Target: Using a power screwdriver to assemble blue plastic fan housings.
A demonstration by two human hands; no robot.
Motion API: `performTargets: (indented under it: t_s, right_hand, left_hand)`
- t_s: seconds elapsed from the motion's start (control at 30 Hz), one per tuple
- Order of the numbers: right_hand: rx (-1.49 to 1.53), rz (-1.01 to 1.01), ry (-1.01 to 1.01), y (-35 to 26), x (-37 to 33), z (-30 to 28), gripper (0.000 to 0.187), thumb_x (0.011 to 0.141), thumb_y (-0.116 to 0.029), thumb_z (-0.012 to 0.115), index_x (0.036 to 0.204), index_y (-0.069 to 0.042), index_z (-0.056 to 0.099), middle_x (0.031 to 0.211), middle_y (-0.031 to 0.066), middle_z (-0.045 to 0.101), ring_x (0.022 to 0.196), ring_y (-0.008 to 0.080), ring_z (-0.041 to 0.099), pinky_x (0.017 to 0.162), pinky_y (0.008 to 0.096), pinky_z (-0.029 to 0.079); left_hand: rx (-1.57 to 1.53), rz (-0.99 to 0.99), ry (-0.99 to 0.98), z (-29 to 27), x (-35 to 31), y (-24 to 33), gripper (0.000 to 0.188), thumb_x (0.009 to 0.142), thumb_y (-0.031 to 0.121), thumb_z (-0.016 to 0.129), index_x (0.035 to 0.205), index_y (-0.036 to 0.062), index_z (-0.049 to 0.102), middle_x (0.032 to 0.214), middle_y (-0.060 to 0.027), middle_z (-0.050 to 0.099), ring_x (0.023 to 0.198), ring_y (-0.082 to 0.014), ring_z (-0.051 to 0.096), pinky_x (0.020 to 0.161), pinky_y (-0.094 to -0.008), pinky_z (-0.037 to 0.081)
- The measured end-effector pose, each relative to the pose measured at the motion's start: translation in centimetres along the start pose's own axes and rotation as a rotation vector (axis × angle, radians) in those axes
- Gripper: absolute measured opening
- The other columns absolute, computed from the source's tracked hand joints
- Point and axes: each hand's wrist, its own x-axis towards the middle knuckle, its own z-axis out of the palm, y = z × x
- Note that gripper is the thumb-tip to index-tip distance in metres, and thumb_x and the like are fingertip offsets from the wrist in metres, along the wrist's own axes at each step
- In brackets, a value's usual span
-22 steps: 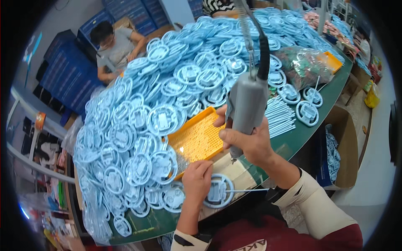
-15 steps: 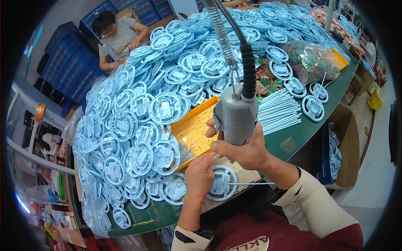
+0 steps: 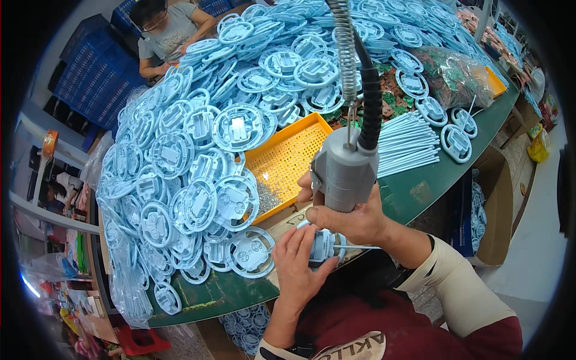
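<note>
My right hand (image 3: 359,223) is wrapped round a grey electric screwdriver (image 3: 345,171), which hangs from a coiled spring with a black cable. The tool stands upright above a light blue round plastic part (image 3: 323,245) at the table's near edge; its tip is hidden behind my hands. A thin light blue rod (image 3: 359,247) sticks out from this part to the right. My left hand (image 3: 297,261) grips the part's left side, fingers over the rim and thumb on its near side. Beyond my hands is a yellow tray (image 3: 327,127) with small metal screws (image 3: 269,193) in its near corner.
A big heap of light blue round parts (image 3: 240,129) covers the table's left and back. Light blue rods (image 3: 408,147) lie right of the screwdriver, by a clear bag (image 3: 453,75) of green and brown pieces. Across the heap sits another person (image 3: 171,33). A cardboard box (image 3: 495,210) stands at right.
My left hand has moved from a pinch near the screwdriver down onto the round part, its fingers spreading over the rim. My right hand still holds the screwdriver. The view has shifted slightly.
</note>
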Motion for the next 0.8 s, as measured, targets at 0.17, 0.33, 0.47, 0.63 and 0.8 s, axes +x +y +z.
performTargets:
  t_s: [0.17,0.33,0.47,0.63,0.8]
  right_hand:
    - [-0.015,-0.012,0.009,0.5,-0.4,0.2,0.035,0.077,-0.006,0.069,0.108,0.0,0.056,0.096,0.0052,0.065,0.085,0.009,0.061,0.075,0.0258,0.051]
    - [0.012,-0.024,0.029,0.7,-0.5,0.2,0.035,0.076,-0.006,0.069,0.108,0.0,0.056,0.096,0.0051,0.065,0.086,0.0092,0.061,0.076,0.0261,0.051]
    - [0.006,-0.042,0.034,1.0,-0.5,0.4,0.032,0.076,-0.007,0.069,0.105,0.001,0.057,0.092,0.0048,0.065,0.082,0.0095,0.062,0.073,0.0256,0.051]
    - [-0.127,-0.132,0.007,1.5,-0.5,-0.1,0.026,0.075,-0.009,0.069,0.097,0.001,0.059,0.083,0.0043,0.064,0.074,0.0089,0.061,0.065,0.0252,0.05]
    - [-0.344,-0.257,-0.063,1.9,-0.6,-0.9,0.028,0.072,-0.012,0.072,0.092,0.001,0.058,0.077,0.0045,0.061,0.067,0.0082,0.058,0.059,0.0253,0.046]
  left_hand:
    - [0.013,0.012,0.009,0.2,-0.1,-0.1,0.069,0.063,0.028,0.079,0.122,0.0041,0.053,0.121,-0.0098,0.053,0.116,-0.0309,0.043,0.097,-0.0442,0.031]
    - [0.021,0.015,0.014,0.2,-0.1,0.0,0.068,0.063,0.029,0.079,0.121,0.0033,0.054,0.121,-0.0098,0.054,0.116,-0.031,0.044,0.097,-0.044,0.032]
    - [0.03,0.016,0.011,0.2,-0.1,-0.1,0.068,0.062,0.029,0.079,0.12,0.0029,0.054,0.12,-0.0099,0.054,0.116,-0.031,0.044,0.096,-0.044,0.032]
    - [0.026,0.013,0.008,0.2,-0.1,-0.2,0.067,0.062,0.029,0.079,0.118,0.0037,0.055,0.12,-0.0092,0.055,0.116,-0.0302,0.045,0.095,-0.0438,0.032]
    - [0.045,0.016,0.013,0.3,-0.1,-0.2,0.064,0.061,0.03,0.079,0.116,0.005,0.057,0.12,-0.0079,0.055,0.116,-0.0292,0.045,0.095,-0.043,0.032]
